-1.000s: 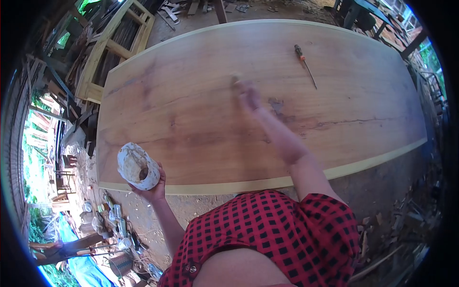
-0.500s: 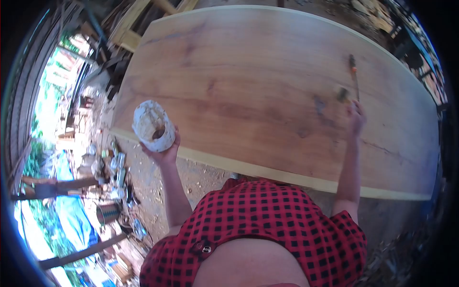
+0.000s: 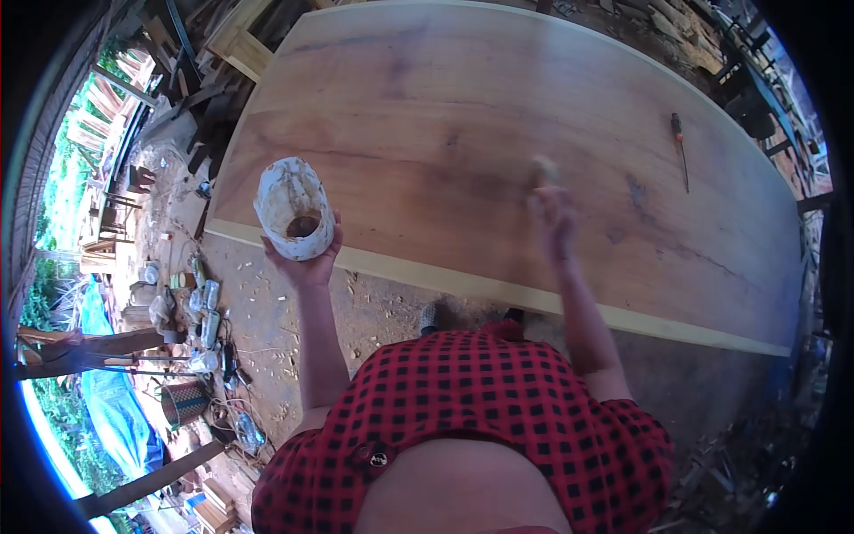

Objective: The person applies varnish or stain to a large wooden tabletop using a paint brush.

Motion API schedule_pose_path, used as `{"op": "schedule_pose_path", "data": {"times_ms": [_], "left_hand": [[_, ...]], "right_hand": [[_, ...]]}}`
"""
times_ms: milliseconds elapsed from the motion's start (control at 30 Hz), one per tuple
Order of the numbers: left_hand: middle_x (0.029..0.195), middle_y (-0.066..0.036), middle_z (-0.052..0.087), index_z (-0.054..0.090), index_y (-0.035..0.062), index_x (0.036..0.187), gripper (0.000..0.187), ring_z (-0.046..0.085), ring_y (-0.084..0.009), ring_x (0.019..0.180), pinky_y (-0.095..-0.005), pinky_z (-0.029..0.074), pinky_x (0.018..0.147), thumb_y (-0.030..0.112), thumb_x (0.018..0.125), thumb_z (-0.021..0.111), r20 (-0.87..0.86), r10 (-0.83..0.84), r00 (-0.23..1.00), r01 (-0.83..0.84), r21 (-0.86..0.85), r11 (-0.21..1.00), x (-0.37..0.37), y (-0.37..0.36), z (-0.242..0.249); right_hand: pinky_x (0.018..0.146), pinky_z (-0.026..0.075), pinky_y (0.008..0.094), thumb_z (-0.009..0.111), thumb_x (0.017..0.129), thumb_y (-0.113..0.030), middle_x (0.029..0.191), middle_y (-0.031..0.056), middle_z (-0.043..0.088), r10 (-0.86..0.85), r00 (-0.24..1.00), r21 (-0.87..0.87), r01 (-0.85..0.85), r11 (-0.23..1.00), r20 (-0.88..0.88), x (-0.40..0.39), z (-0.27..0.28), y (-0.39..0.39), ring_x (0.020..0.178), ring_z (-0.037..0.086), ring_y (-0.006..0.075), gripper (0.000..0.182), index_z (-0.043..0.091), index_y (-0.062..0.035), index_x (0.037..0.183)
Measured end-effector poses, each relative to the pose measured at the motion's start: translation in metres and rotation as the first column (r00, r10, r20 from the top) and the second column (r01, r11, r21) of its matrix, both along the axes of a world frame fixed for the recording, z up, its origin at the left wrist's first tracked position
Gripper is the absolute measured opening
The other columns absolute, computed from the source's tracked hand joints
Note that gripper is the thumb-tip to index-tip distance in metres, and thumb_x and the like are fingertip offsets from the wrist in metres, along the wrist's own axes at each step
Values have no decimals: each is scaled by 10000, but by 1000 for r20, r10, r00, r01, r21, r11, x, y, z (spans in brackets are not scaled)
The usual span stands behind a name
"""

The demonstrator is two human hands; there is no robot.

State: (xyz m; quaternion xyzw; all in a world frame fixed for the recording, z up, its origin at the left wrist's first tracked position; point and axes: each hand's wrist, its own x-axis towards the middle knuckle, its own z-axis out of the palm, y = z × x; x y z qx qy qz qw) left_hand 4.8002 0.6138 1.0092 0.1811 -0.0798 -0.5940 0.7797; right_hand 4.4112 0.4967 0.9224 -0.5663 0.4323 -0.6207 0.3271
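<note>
The left hand [image 3: 307,271] has its fingers curled around a white, stained, cut-open plastic container [image 3: 294,203]. The right hand [image 3: 556,218] grips a blurred, pale-bristled brush [image 3: 545,169], bristles just beyond its fingers, over the pale-edged brown wooden tabletop [image 3: 400,191]. Right of those fingers lies an orange-and-black-handled screwdriver [image 3: 679,138].

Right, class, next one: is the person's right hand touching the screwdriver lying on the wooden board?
Apart: the head view shows a stretch of bare wooden board between the right hand and the screwdriver.
</note>
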Motion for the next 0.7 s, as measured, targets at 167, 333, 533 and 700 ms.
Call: {"op": "schedule_pose_path", "data": {"times_ms": [167,333,533,700], "left_hand": [[1298,-190,411,349,134,1353,896,442,-466,1119,-536,476,806,684,679,562,22,-60,998,59,30,998,50,17,-16],[1330,-99,408,348,199,1351,880,443,-400,1162,-557,458,839,719,670,549,142,-180,973,172,67,983,72,21,-33],[1324,-108,431,371,188,1346,845,461,-384,1156,-568,405,857,729,705,479,170,-299,939,268,185,946,39,12,-29],[1343,-144,426,322,59,1374,812,417,-311,1243,-495,322,1043,648,821,405,179,-503,845,517,-36,855,10,8,-32]], "right_hand": [[699,479,296,633,832,-85,882,74,589,213,909,-107,-267,958,-360,147,43,68,798,606,207,73,603,-60,894],[676,489,273,597,872,-73,891,38,590,472,827,46,-508,860,306,173,102,83,799,589,105,115,601,7,956],[719,512,277,582,885,-107,896,55,622,508,828,47,-532,845,237,176,171,113,751,618,140,155,604,21,971],[692,505,260,608,874,-112,830,44,617,434,890,100,-423,901,-140,202,137,122,749,606,116,133,621,13,917]]}}
